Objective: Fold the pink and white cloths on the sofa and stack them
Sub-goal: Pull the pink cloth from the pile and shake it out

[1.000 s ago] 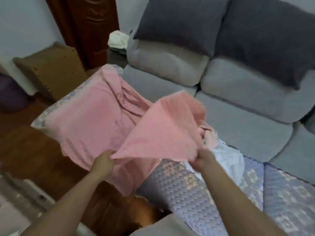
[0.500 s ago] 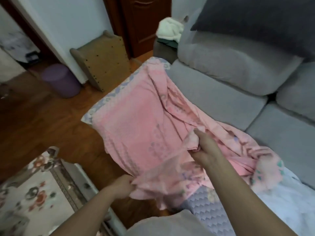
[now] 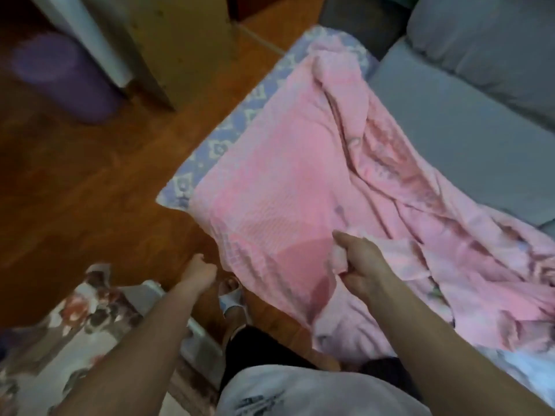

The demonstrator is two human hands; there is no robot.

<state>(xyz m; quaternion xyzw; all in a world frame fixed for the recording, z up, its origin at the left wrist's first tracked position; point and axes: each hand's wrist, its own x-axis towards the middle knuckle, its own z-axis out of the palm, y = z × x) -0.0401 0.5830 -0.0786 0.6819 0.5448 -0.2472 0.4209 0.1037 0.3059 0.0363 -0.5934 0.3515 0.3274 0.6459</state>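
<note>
Left hand (image 3: 199, 273) off pink cloth (image 3: 279, 187) now

Cloth (image 3: 279, 187) on sofa (image 3: 456, 121) seat, edge overhanging floor (image 3: 90, 181); rug (image 3: 60, 325) left of legs.

Single head-worn view: looks steeply down and forward from above the person's arms, close over the sofa (image 3: 468, 127) front edge and wooden floor (image 3: 90, 181); wide-angle, blurred.

The pink cloth (image 3: 279, 187) looks like soft woven towel fabric with ribs. The sofa (image 3: 450, 121) is matt grey fabric, the floor (image 3: 90, 181) glossy wood.
</note>
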